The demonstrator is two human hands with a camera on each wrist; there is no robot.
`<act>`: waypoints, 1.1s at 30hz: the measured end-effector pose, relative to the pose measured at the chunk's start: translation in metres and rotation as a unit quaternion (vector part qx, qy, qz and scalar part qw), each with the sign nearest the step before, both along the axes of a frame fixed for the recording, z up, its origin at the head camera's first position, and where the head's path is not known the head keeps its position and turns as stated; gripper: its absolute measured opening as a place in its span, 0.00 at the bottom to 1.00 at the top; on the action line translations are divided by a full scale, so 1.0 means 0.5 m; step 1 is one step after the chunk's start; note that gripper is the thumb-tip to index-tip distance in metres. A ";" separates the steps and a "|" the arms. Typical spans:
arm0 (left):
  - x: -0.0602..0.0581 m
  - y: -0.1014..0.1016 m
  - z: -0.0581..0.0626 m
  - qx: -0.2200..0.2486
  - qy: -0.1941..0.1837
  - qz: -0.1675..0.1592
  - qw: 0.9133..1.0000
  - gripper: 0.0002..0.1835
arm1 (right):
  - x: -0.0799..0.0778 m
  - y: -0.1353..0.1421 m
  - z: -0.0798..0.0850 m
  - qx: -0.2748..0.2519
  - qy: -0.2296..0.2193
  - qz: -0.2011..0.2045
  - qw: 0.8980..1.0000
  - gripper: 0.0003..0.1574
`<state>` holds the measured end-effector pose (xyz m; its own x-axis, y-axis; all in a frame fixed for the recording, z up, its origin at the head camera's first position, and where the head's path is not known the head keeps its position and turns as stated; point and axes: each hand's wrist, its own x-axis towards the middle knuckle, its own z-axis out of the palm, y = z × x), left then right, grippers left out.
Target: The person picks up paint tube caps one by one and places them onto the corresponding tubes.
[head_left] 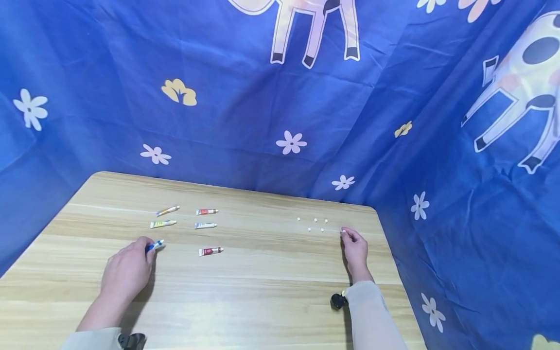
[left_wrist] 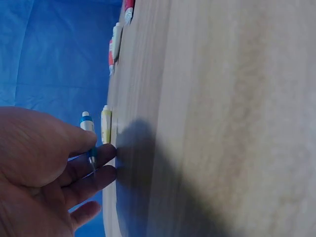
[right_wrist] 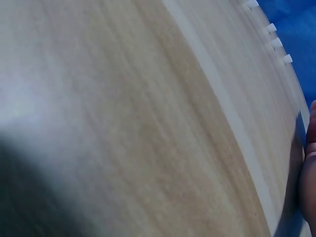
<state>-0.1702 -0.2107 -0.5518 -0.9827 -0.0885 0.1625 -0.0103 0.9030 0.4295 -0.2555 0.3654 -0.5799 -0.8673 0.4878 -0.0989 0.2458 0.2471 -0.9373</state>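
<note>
In the head view, my left hand [head_left: 128,270] pinches a small blue-and-white paint tube [head_left: 155,245] just above the table's left side. The left wrist view shows that tube [left_wrist: 87,124] between thumb and fingers, its white end pointing up. On the right, my right hand [head_left: 355,250] has thumb and fingertips together on a tiny white cap [head_left: 343,231], mostly covered by them. Several like it, such as one white cap [head_left: 315,220], stand just left of that hand. Only the edge of the right hand [right_wrist: 310,173] shows in the right wrist view.
Beyond my left hand lie a yellow tube [head_left: 163,223] and an orange tube [head_left: 168,210]. To their right are a red tube [head_left: 207,211], a pale blue tube [head_left: 205,225] and a dark red tube [head_left: 211,251]. Blue patterned cloth [head_left: 245,112] hangs behind the wooden table [head_left: 262,301].
</note>
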 end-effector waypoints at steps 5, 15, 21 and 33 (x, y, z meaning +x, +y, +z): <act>0.000 -0.002 0.012 0.008 -0.020 0.008 1.000 0.14 | 0.006 0.000 -0.001 -0.039 0.010 -0.008 0.999 0.21; 0.017 0.016 0.009 0.053 -0.003 0.017 0.998 0.14 | 0.025 0.000 0.007 -0.150 0.061 -0.039 0.986 0.27; 0.022 0.021 0.012 0.092 0.021 0.031 0.995 0.14 | 0.034 -0.021 0.023 -0.253 0.100 -0.067 0.960 0.31; 0.040 0.059 0.051 0.180 -0.004 0.033 0.983 0.18 | 0.055 -0.073 0.080 -0.312 0.121 -0.076 0.939 0.09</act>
<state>-0.1501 -0.1811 -0.5263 -0.9741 -0.2024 0.1010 -0.0686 0.6897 0.7208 -0.2280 0.3291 -0.5398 -0.8265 0.5199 -0.2158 -0.0049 -0.3900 -0.9208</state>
